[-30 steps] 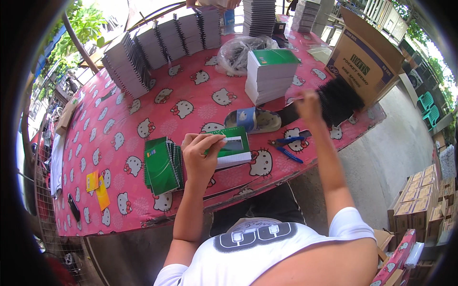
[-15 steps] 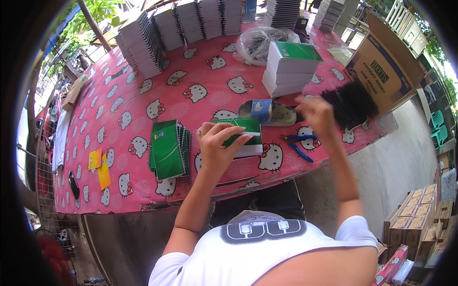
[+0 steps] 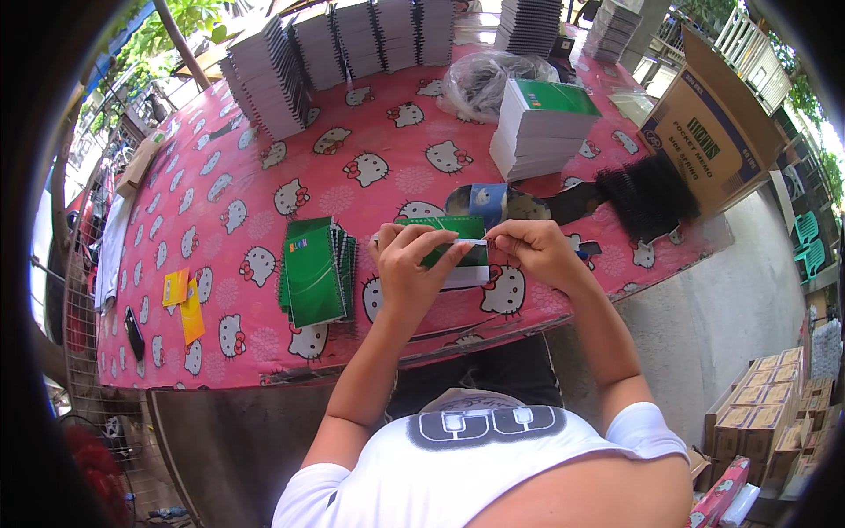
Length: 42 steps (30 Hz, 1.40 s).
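Observation:
My left hand (image 3: 411,264) and my right hand (image 3: 534,250) both grip a small green-covered notepad (image 3: 456,251) with white pages, held just above the near edge of the pink cartoon-cat tablecloth (image 3: 255,189). My left fingers pinch its left end, my right fingers its right end. A fanned pile of finished green spiral notebooks (image 3: 314,272) lies to the left of my left hand. A heap of black spiral coils (image 3: 647,195) sits to the right, beyond my right hand.
A tall stack of white pads with a green cover (image 3: 541,128) stands behind my hands, next to a crumpled clear plastic bag (image 3: 482,81). Rows of notebook stacks (image 3: 268,75) line the far edge. An open cardboard box (image 3: 713,132) stands at the right. Yellow paper slips (image 3: 183,299) lie at the left.
My right hand has come back from the black coils at the right and now grips the notepad together with my left hand.

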Each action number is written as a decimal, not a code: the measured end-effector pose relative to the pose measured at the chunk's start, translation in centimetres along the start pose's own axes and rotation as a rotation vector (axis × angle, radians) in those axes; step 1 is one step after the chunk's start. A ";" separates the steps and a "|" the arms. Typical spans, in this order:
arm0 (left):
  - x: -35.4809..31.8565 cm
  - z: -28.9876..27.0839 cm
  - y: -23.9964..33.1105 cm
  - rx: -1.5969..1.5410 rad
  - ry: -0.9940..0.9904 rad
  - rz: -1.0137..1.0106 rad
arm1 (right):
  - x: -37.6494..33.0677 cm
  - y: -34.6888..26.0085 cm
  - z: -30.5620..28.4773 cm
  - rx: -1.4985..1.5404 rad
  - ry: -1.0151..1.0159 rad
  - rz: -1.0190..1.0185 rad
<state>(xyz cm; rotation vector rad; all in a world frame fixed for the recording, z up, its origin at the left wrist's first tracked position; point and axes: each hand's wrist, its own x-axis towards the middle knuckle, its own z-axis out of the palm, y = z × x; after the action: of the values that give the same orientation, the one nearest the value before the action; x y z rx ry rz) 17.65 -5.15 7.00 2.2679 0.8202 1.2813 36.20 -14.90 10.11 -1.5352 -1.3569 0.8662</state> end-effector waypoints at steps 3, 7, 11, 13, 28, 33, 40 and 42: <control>-0.2 0.0 0.2 0.030 0.016 -0.004 | -0.1 -0.2 0.1 -0.337 0.062 -0.267; -0.2 -0.1 0.1 0.032 -0.008 0.002 | -0.4 -0.1 1.4 -0.146 0.239 -0.319; -0.4 -0.3 -0.5 0.011 -0.031 0.008 | -0.7 -2.0 1.7 -0.363 0.188 -0.196; -0.5 -0.2 -0.6 -0.003 -0.028 0.018 | -0.4 -0.9 1.5 -0.488 0.157 -0.311; 0.2 -1.3 -0.4 -0.053 -0.035 0.052 | 2.8 1.4 -3.4 -0.733 0.217 -0.188; 1.6 -0.4 0.2 -0.063 -0.059 0.142 | 3.3 6.5 -4.4 -1.091 0.083 -0.018; 1.2 0.9 -0.4 -0.011 -0.107 0.086 | 2.9 4.5 -7.1 -0.242 0.145 -0.273; 1.0 0.7 -0.4 -0.006 -0.115 0.091 | 2.3 4.8 -6.0 0.062 -0.127 -0.393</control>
<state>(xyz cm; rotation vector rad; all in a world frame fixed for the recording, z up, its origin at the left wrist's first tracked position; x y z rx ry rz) 18.51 -4.16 7.06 2.3735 0.6784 1.1773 43.82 -13.62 7.97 -1.1270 -1.6376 0.7578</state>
